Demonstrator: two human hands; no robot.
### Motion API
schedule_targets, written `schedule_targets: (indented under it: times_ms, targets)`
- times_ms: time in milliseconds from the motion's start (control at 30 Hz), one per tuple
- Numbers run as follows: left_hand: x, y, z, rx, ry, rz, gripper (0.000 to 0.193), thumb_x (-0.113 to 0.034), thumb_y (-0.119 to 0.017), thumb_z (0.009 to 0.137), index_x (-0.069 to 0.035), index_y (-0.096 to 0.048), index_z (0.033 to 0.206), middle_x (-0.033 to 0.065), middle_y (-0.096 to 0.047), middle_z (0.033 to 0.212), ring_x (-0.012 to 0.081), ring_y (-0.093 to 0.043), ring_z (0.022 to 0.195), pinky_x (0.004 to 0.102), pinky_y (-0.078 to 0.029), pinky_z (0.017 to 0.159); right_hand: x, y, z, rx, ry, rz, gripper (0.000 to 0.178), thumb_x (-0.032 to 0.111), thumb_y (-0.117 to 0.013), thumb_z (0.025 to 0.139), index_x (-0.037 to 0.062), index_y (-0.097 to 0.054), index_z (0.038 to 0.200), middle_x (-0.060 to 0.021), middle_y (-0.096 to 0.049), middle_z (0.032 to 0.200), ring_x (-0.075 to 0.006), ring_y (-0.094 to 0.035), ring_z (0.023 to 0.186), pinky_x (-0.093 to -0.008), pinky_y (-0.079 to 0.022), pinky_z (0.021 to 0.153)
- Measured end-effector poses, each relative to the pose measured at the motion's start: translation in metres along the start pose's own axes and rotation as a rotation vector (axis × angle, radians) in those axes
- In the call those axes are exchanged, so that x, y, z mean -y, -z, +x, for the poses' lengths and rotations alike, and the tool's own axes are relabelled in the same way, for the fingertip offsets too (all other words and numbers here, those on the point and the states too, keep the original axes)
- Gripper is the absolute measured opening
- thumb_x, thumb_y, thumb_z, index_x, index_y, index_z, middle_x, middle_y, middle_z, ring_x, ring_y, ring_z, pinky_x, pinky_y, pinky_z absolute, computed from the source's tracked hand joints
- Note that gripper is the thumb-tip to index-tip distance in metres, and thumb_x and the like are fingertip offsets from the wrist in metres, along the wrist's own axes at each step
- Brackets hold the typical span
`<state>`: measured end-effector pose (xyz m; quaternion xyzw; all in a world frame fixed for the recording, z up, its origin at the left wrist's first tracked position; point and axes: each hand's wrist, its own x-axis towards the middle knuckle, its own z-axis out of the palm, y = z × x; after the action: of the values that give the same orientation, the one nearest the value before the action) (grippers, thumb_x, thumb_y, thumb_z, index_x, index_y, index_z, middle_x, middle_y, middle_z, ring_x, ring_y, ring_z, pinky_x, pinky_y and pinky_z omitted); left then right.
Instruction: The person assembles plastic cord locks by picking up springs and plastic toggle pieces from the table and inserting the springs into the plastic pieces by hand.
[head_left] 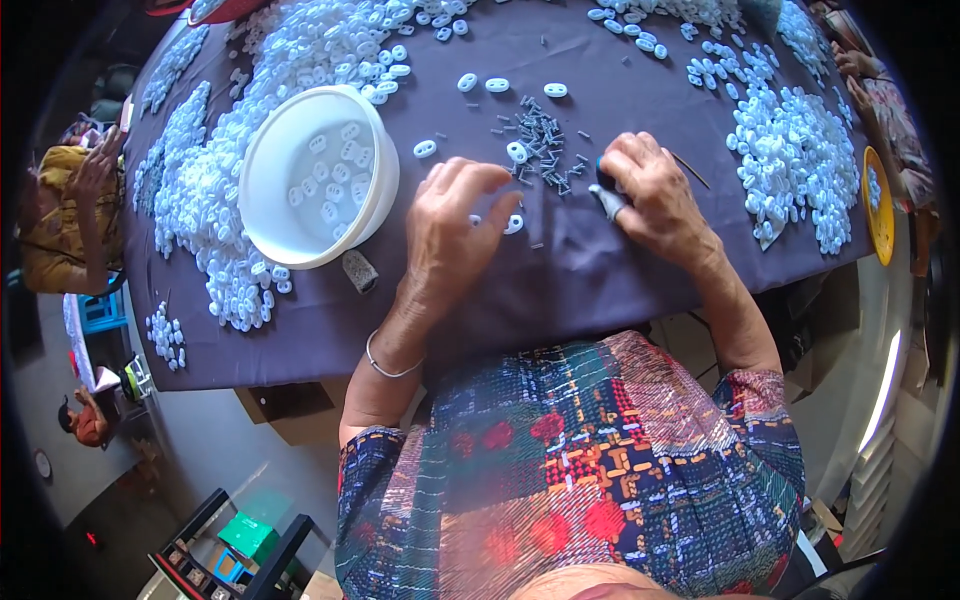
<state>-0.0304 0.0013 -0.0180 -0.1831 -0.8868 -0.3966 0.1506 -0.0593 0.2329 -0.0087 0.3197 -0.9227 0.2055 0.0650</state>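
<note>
My left hand hovers over the dark tablecloth, its thumb and forefinger curved and apart, with no held thing visible between them. Close by it are small white oval pieces with two slots, one oval piece beside the thumb. My right hand has its fingers curled in, and a whitish cover wraps the thumb tip. Something dark shows at its fingertips; what it grips, if anything, cannot be made out. Between and beyond both hands lies a loose pile of short grey pins, with an oval piece among them.
A white round tub with several oval pieces stands at left, among a large heap of oval pieces. Another heap lies at right, near a yellow tray. A thin rod sits beside my right hand. Other people sit at both sides.
</note>
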Motion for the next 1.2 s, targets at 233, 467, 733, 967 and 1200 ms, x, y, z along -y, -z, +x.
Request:
schedule_targets:
  times_ms: [233,467,733,967,1200]
  targets:
    - [0.004,0.002,0.003,-0.053,0.079,-0.036,0.016,-0.004,-0.071,0.072,-0.001,-0.062,0.086,0.0072,-0.061,0.078,0.0174,-0.059,0.071,0.0281,-0.048,0.065,0.020,-0.002,-0.019,-0.142,0.146,-0.155,0.018,0.003,-0.062,0.065,0.0034,-0.055,0.082,-0.0091,-0.054,0.088,-0.0264,-0.052,0.082,-0.0371,-0.040,0.070]
    - [0.001,0.003,0.004,-0.019,0.093,-0.069,0.014,-0.003,-0.071,0.073,-0.001,-0.062,0.085,0.0055,-0.061,0.076,0.0142,-0.057,0.068,0.0268,-0.046,0.063,0.022,0.003,-0.039,-0.261,-0.061,0.150,0.021,-0.004,-0.065,0.069,-0.0007,-0.057,0.088,-0.0139,-0.056,0.089,-0.0297,-0.056,0.085,-0.0367,-0.047,0.073]
    - [0.001,0.003,0.003,0.011,0.121,-0.059,0.013,-0.002,-0.070,0.074,0.000,-0.063,0.084,0.0048,-0.060,0.075,0.0134,-0.055,0.067,0.0259,-0.044,0.061,0.028,0.001,-0.031,-0.061,-0.073,0.296,0.026,-0.001,-0.067,0.067,0.0000,-0.056,0.091,-0.0139,-0.055,0.092,-0.0302,-0.055,0.089,-0.0377,-0.045,0.078]
    - [0.003,0.003,0.002,0.020,0.088,-0.070,0.013,-0.003,-0.070,0.074,0.000,-0.063,0.083,0.0057,-0.060,0.075,0.0142,-0.057,0.067,0.0260,-0.045,0.060,0.032,0.001,-0.019,0.142,-0.013,0.135,0.021,0.006,-0.064,0.070,0.0019,-0.053,0.087,-0.0109,-0.051,0.083,-0.0291,-0.053,0.081,-0.0399,-0.044,0.072]
    - [0.002,0.007,0.001,0.059,0.101,-0.025,0.015,-0.004,-0.071,0.072,-0.001,-0.062,0.083,0.0072,-0.060,0.076,0.0167,-0.059,0.068,0.0277,-0.047,0.061,0.039,0.001,-0.026,0.138,0.007,0.017,0.018,0.005,-0.064,0.070,0.0025,-0.053,0.084,-0.0102,-0.049,0.078,-0.0281,-0.052,0.074,-0.0371,-0.044,0.065]
